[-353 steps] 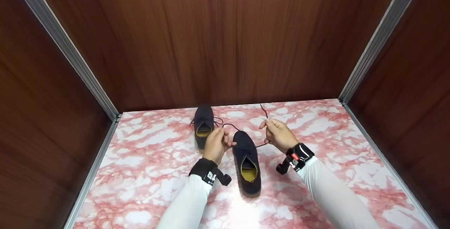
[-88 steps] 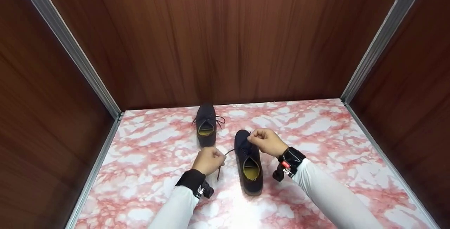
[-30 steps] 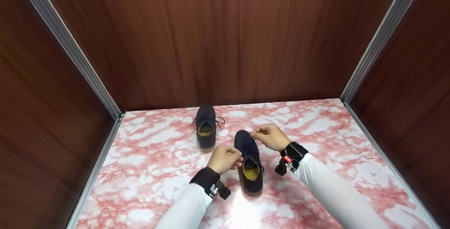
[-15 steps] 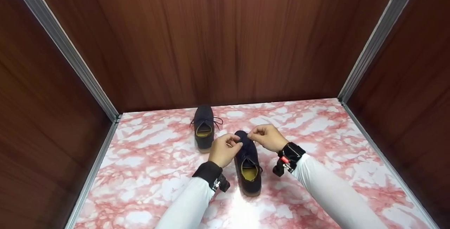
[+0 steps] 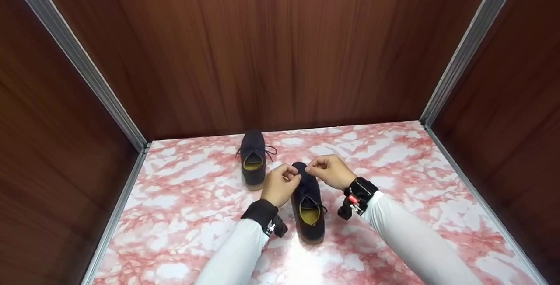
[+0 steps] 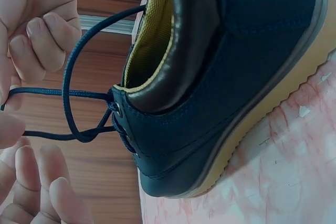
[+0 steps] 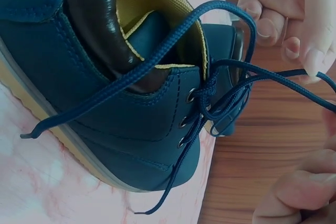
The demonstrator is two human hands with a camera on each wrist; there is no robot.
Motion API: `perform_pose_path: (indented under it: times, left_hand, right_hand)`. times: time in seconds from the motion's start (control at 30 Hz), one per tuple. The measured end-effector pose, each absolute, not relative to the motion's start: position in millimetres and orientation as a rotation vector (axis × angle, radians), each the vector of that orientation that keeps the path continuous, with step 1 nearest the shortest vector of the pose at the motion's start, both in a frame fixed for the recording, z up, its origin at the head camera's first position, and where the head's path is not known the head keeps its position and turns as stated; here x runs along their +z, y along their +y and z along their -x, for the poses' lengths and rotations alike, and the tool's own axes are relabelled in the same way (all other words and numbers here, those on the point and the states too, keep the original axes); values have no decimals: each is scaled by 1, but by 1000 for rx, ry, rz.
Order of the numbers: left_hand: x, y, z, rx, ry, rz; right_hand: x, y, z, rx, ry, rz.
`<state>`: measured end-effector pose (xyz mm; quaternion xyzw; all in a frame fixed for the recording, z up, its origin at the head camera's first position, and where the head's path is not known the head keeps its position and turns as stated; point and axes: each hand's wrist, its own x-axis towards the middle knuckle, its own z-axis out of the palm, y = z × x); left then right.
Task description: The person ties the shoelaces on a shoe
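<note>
A dark navy shoe (image 5: 313, 234) with a yellow lining stands on the floor, toe pointing away from me. Over its front, my left hand (image 5: 279, 187) and right hand (image 5: 334, 172) are close together, fingertips a small gap apart. Both pinch the blue shoelace (image 6: 68, 92), drawn out from the top eyelets toward the hands. A crossing of the lace lies at the shoe's throat. In the right wrist view, one loose lace end (image 7: 94, 100) arches back over the shoe's side, and another tip (image 7: 167, 190) hangs near the toe.
A second navy shoe (image 5: 253, 179), its lace in a bow, stands farther forward to the left. Red-and-white marbled flooring (image 5: 183, 215) lies beneath. Brown wood-look panels with metal corner rails (image 5: 116, 106) enclose the front and sides.
Earlier, the hands held the lace wide apart. The left hand then drew it out leftward, and over the last second has moved forward and up beside the right hand, which has barely shifted.
</note>
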<state>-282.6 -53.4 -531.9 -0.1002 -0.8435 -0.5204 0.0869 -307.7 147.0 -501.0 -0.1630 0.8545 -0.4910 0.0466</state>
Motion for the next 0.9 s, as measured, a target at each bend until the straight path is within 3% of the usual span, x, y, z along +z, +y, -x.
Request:
perform_pose_path:
  times: [0.57, 0.9]
  left_hand:
    - [-534, -59, 283, -1703, -2479, 244]
    - [-539, -64, 283, -1743, -2504, 188]
  right_hand:
    - [-513, 155, 299, -1535, 2635, 467]
    - [-537, 152, 273, -1268, 2671, 708]
